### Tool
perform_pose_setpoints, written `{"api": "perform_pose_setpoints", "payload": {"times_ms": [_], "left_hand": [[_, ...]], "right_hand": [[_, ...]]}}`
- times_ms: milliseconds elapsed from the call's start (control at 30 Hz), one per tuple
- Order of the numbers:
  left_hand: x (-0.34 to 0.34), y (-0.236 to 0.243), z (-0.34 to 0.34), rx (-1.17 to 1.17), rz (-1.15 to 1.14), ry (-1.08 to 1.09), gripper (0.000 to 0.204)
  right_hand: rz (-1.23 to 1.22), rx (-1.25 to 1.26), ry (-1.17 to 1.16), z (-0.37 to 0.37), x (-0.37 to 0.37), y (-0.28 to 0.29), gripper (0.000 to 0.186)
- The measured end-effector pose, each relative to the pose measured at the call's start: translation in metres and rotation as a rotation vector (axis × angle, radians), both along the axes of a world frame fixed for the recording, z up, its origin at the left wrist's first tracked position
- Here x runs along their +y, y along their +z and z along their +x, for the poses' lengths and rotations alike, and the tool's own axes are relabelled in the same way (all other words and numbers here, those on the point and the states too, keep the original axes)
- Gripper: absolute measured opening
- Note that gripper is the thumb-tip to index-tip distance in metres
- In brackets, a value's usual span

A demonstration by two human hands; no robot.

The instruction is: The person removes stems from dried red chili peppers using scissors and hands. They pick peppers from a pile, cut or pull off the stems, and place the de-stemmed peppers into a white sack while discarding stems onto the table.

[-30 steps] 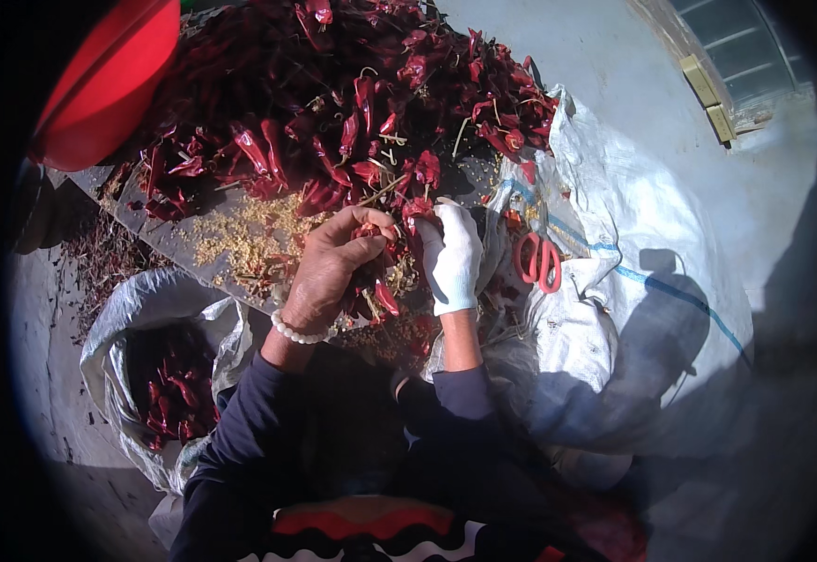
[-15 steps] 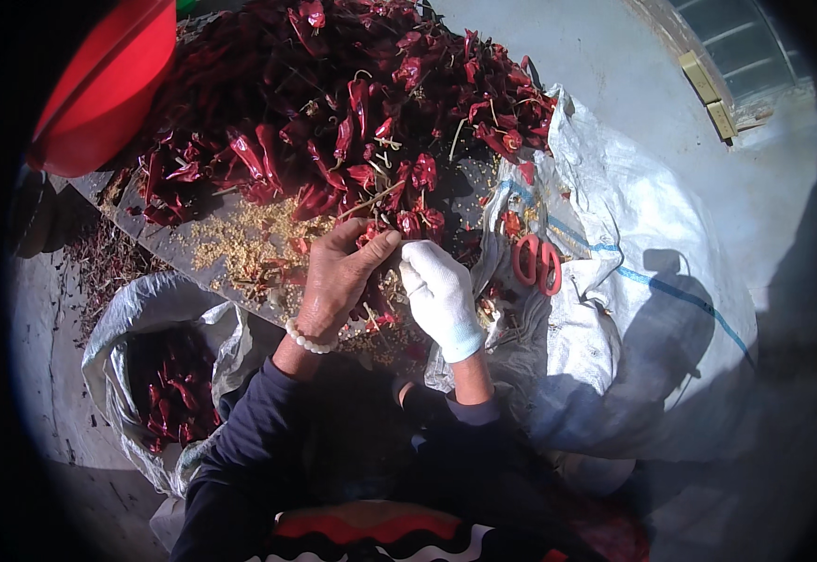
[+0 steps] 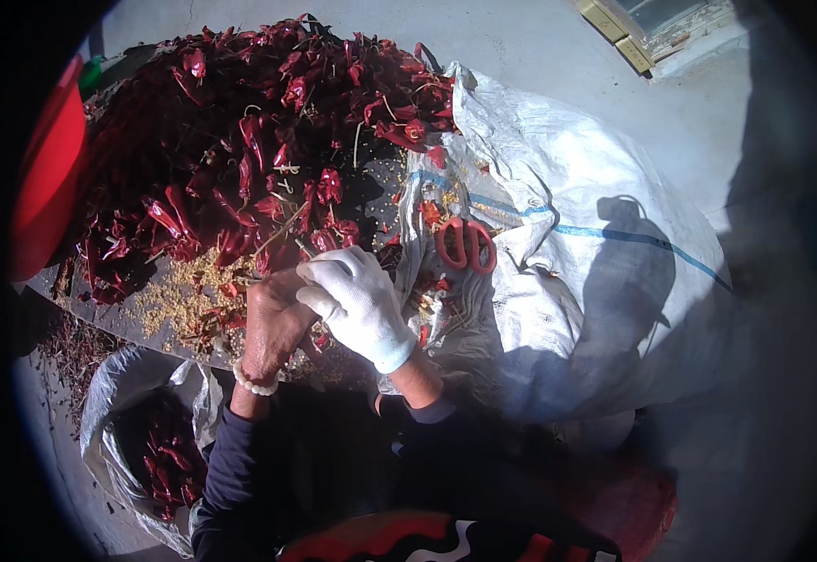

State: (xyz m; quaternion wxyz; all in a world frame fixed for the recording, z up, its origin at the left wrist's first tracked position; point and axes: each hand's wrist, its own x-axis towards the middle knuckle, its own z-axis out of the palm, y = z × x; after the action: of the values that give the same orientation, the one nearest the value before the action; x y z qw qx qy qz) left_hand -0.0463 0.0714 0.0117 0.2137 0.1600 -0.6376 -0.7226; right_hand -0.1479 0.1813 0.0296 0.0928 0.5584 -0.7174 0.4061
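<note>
My left hand (image 3: pixel 277 314), bare with a pale bead bracelet (image 3: pixel 256 382), is closed, its fingers hidden against my right hand. My right hand (image 3: pixel 357 304) wears a white glove; its fingers are bent and pinched together over the left fingertips. What lies between them, if anything, is hidden. Both hands meet above the near edge of a heap of dried red chili peppers (image 3: pixel 249 140). Several peppers with stems lie just beyond the fingertips. Yellow seeds (image 3: pixel 169 304) and torn red bits are scattered left of my hands.
Red-handled scissors (image 3: pixel 465 245) rest on a large white woven sack (image 3: pixel 596 159) at the right. An open white sack (image 3: pixel 109 384) holding red peppers stands at the lower left. A red plastic basin (image 3: pixel 52 187) is at the far left. Stem scraps (image 3: pixel 71 351) litter the floor.
The view has shifted, so the scene sits farther left. My gloved hand has come up over the left fingertips, where red pepper showed before; the left hand has turned and its fingers are now covered.
</note>
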Motion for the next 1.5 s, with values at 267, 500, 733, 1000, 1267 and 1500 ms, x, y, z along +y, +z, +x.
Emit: {"api": "perform_pose_setpoints", "payload": {"times_ms": [267,500,733,1000,1267,1500], "left_hand": [[-0.013,-0.021,0.005,-0.044,-0.223,0.005,0.012],[0.001,-0.007,0.002,0.079,-0.655,0.028,0.011],[0.014,-0.007,-0.002,0.095,-0.716,0.061,0.009],[-0.009,0.003,0.004,0.118,0.072,0.311,0.015],[-0.054,-0.006,0.031,0.159,0.364,0.259,0.034],[-0.03,0.013,0.019,0.169,0.49,0.169,0.015]], "right_hand": [[-0.136,-0.065,-0.182,0.009,-0.01,-0.013,0.02],[-0.219,-0.546,-0.142,0.001,-0.006,-0.039,0.02],[-0.379,-1.443,0.044,-0.01,-0.005,-0.06,0.025],[-0.715,-1.417,-0.076,-0.057,0.04,-0.03,0.033],[0.073,-0.519,0.047,-0.036,0.042,0.0,0.018],[0.492,0.131,-0.213,-0.039,0.032,-0.03,0.029]]}}
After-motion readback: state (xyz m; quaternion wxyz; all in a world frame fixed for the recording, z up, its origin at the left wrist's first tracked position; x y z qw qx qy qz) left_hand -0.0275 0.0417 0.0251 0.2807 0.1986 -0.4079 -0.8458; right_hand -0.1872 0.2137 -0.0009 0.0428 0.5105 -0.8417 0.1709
